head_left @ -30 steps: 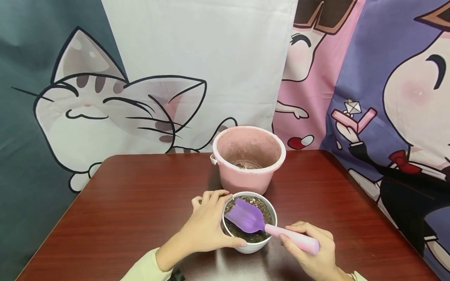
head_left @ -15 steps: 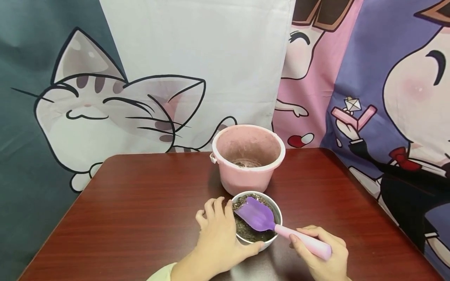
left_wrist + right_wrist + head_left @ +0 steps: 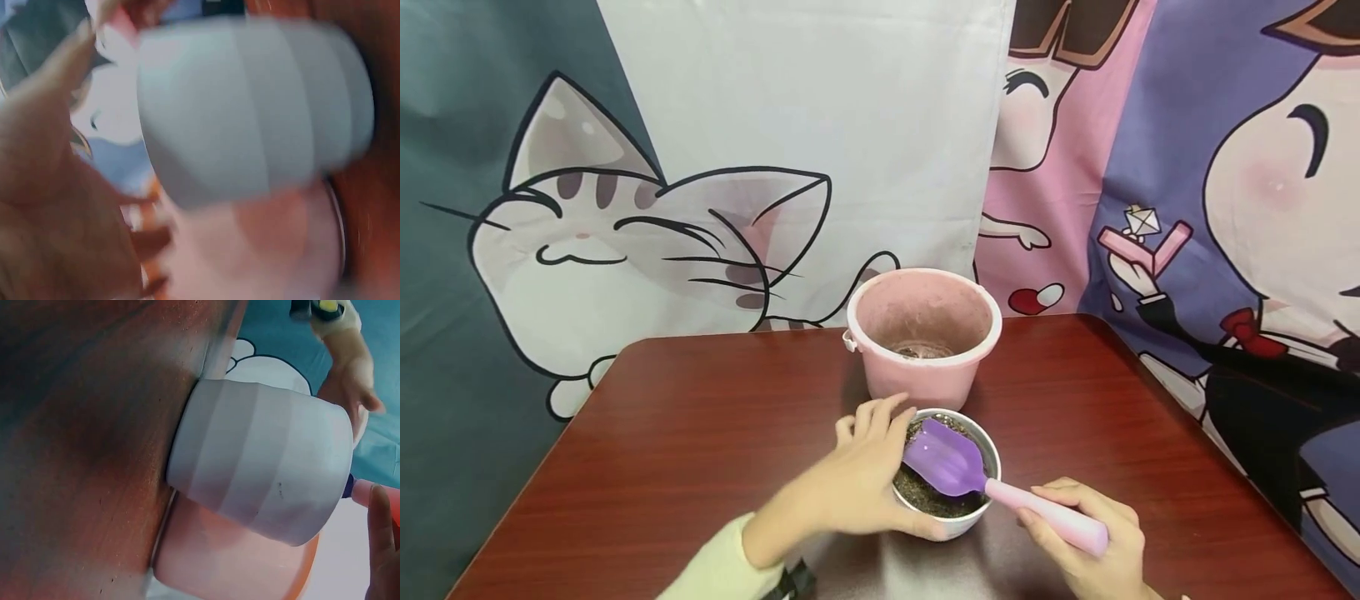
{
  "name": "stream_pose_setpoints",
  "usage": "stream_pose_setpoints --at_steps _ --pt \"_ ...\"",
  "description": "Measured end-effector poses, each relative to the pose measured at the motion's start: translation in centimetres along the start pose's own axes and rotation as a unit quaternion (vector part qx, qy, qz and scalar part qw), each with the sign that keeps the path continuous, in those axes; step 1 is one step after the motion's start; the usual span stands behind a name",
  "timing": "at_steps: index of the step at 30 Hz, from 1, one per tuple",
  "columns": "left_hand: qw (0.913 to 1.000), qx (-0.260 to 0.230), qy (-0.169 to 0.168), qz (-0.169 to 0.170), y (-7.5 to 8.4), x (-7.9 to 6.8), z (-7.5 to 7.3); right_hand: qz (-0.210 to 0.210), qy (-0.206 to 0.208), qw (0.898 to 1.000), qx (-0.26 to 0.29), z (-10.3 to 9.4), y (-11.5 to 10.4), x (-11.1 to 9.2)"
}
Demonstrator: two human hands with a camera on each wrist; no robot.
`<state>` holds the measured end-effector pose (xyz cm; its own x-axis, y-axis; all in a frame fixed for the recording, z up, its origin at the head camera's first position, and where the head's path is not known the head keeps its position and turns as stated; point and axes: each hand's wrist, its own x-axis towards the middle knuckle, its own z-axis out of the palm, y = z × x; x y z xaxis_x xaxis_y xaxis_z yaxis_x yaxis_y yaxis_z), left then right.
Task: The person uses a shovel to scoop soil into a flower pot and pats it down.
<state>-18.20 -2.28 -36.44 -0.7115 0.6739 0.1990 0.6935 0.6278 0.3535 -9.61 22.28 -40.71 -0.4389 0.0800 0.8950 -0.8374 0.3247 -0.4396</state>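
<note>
A white ribbed flower pot (image 3: 262,456), filled with dark soil (image 3: 928,498), stands upright on the table in front of the pink bucket. My right hand (image 3: 1097,533) grips the pink handle of a small trowel (image 3: 947,458). Its purple blade lies across the pot's mouth, over the soil, pointing up and left. At the pot's left side is my left hand (image 3: 857,483), thumb and fingers spread around the rim. The left wrist view, blurred, has the palm facing the pot wall with a gap between. The right wrist view also has the left hand (image 3: 353,390) beyond the rim.
The pink bucket (image 3: 925,383) stands right behind the pot, some dark residue at its bottom. A reddish-brown wooden table (image 3: 700,433) carries everything. Behind its far edge hangs a cloth (image 3: 820,92) printed with a cartoon cat and figures.
The pot and the trowel over it have shifted a little right against the bucket. My left hand moved right with the pot, then slightly back up and left. My right hand keeps its grip.
</note>
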Motion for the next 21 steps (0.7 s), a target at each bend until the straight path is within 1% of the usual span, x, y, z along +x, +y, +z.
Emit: stream_pose_setpoints --at_steps 2,3,5,7,8,11,14,18,21 --pt "0.9969 -0.001 -0.052 0.059 -1.4 1.2 -0.6 -0.013 -0.011 1.0 0.011 0.2 0.3 0.1" --pt "0.994 0.0 -0.075 0.079 -2.0 1.8 -0.8 -0.016 -0.016 1.0 0.011 0.3 0.4 0.1" --pt "0.9882 0.003 -0.107 0.11 -2.9 2.8 -0.7 -0.026 -0.022 0.999 0.011 0.6 0.6 0.0" --pt "0.9833 -0.002 -0.131 0.126 -3.5 3.6 -0.5 -0.038 -0.023 0.999 0.015 0.7 0.8 0.0" --pt "0.9816 -0.003 -0.137 0.133 -3.7 3.9 -0.3 -0.042 -0.022 0.999 0.013 0.9 0.8 0.0" --pt "0.9805 0.003 -0.133 0.144 -3.9 4.3 -0.1 -0.045 -0.018 0.999 0.008 1.1 0.7 0.0" --pt "0.9816 0.022 -0.12 0.146 -3.7 4.4 -0.2 -0.042 -0.012 0.999 -0.003 1.3 0.4 0.2" --pt "0.9852 0.042 -0.104 0.13 -3.2 4.0 -0.2 -0.049 0.0 0.999 -0.005 1.4 0.0 0.5" --pt "0.9904 0.037 -0.086 0.102 -2.8 3.4 0.2 -0.048 0.01 0.999 -0.009 1.5 -0.2 0.5"
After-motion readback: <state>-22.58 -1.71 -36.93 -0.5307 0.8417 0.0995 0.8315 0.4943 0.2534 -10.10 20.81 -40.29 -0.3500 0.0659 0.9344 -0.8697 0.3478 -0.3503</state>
